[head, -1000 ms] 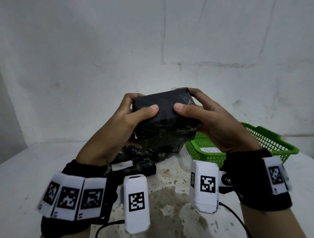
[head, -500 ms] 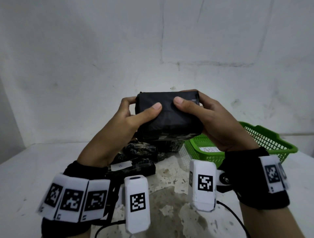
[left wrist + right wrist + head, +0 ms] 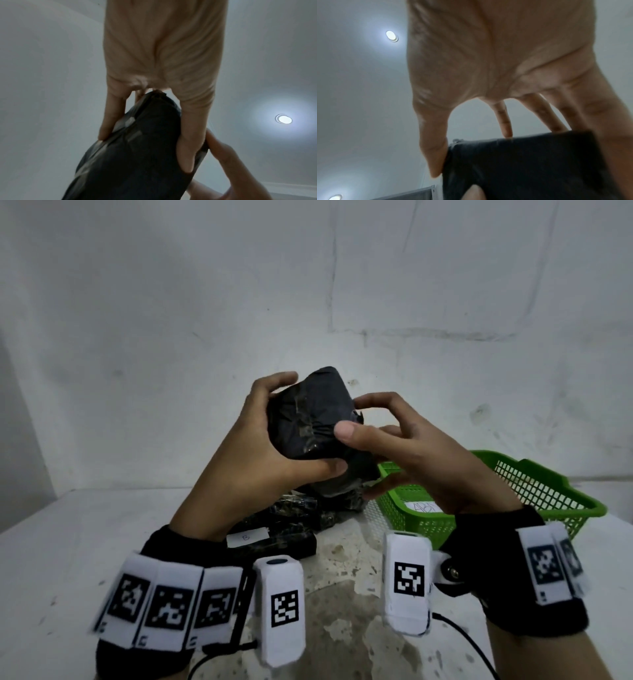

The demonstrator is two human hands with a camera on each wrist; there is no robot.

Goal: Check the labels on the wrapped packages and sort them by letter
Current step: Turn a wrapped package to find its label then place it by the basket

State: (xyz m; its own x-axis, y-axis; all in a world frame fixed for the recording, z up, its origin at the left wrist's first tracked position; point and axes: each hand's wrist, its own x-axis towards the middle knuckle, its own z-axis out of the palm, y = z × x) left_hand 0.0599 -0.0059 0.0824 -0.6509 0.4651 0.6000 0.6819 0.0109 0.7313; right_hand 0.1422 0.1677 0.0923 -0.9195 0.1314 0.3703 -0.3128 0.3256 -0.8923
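I hold a black wrapped package (image 3: pixel 308 419) up at chest height, tilted on one corner; no label shows on its visible faces. My left hand (image 3: pixel 253 446) grips it, fingers over the top and thumb under the lower edge. My right hand (image 3: pixel 394 440) pinches its right side, thumb on the front and index finger curled on the far edge. The left wrist view shows the package (image 3: pixel 137 155) between the left fingers. In the right wrist view the package (image 3: pixel 522 162) lies between thumb and fingers. More black packages (image 3: pixel 308 508) lie piled on the table below; one has a white label (image 3: pixel 246 537) marked B.
A green plastic basket (image 3: pixel 548 491) stands at the right on the white table (image 3: pixel 68 542), with a white paper label (image 3: pixel 424 506) inside it. A bare white wall rises behind. Cables run from both wrist cameras near the front edge.
The package has turned from lying level between both hands to standing tilted on a corner. My left thumb has moved under it, and my right hand has shifted to a fingertip hold.
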